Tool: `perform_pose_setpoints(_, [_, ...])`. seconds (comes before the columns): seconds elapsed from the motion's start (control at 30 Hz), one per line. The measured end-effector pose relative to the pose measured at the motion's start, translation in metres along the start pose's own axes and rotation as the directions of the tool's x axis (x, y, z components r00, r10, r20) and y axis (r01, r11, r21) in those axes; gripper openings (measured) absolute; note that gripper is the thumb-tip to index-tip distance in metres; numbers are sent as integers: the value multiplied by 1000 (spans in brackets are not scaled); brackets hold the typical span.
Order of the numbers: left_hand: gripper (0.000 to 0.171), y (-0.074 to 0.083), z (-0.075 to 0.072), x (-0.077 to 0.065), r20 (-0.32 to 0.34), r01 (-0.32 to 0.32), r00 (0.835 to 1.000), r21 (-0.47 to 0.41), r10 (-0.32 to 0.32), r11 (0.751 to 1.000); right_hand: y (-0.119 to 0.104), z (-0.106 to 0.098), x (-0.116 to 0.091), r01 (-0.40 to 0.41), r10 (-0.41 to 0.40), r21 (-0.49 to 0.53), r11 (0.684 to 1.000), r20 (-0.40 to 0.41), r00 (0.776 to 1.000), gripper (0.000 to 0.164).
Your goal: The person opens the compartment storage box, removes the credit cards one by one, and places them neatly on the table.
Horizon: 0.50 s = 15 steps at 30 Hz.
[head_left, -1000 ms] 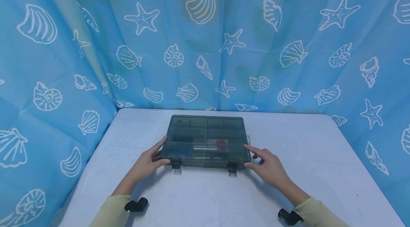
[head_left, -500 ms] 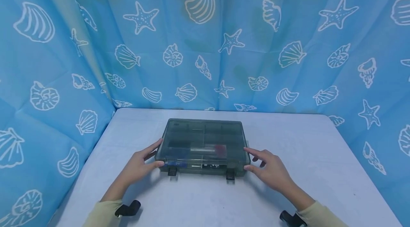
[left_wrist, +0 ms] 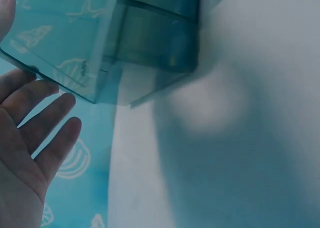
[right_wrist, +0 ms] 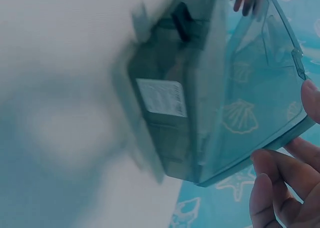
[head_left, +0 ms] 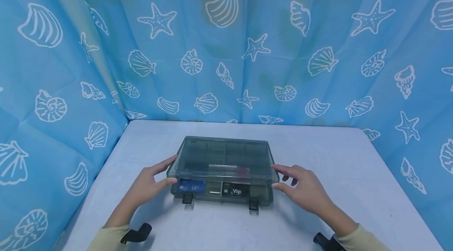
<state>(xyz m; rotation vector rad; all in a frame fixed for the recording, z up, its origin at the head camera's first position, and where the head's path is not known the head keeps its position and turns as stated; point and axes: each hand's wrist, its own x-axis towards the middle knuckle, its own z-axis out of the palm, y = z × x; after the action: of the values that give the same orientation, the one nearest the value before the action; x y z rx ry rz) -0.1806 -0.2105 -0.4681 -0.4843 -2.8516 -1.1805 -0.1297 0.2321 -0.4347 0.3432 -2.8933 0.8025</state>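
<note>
On the white table stands a see-through grey-green plastic storage box, its hinged lid raised at the front. My left hand pinches the lid's left front corner between thumb and fingers. At the right front corner my right hand holds the lid the same way, its thumb on the edge. Through the gap show a blue card and a black card marked "Vip", upright inside the front compartments. Two dark latches hang undone on the front wall. A reddish thing shows blurred through the lid.
The white table runs around the box. Behind and to the sides hangs a blue curtain printed with white shells and starfish. A white label sticks to the box's side wall.
The lid has swung up at the front, widening the gap and baring the cards. Both hands have moved with its corners, and the box has shifted a little toward me.
</note>
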Motion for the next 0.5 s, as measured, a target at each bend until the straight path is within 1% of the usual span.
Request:
perform_pose_setpoints(0.27, [62, 13, -12, -5, -25, -47, 999, 78, 49, 996, -4, -14, 2, 31, -30, 15, 999, -32, 999, 46])
perform_pose_setpoints(0.33, [60, 16, -14, -6, -31, -48, 998, 93, 51, 994, -6, -17, 2, 37, -36, 20, 999, -31, 999, 46])
perform_pose_setpoints(0.5, [57, 23, -18, -8, -48, -45, 998, 100, 50, 994, -11, -26, 2, 32, -30, 47, 998, -30, 999, 43])
